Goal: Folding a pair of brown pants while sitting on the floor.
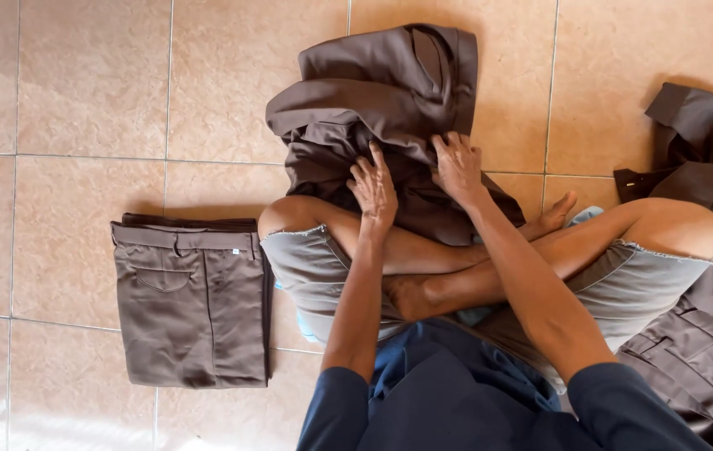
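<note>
Both hands grip bunched brown trousers (373, 108) — left hand (375, 190) beside right hand (457, 167), fingers curled into cloth, seemingly pinching folds — folded trousers (194, 301) well left.

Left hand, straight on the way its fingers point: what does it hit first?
The left hand already rests on the crumpled brown garment. Its fingers point away from the body, so it would likely push further into that same cloth, then reach the tiled floor beyond.

Folded brown trousers (194, 302) lie on the tile floor (73, 92) at eight o'clock; a loose brown pile (707, 276) (unfolded) at three.
</note>
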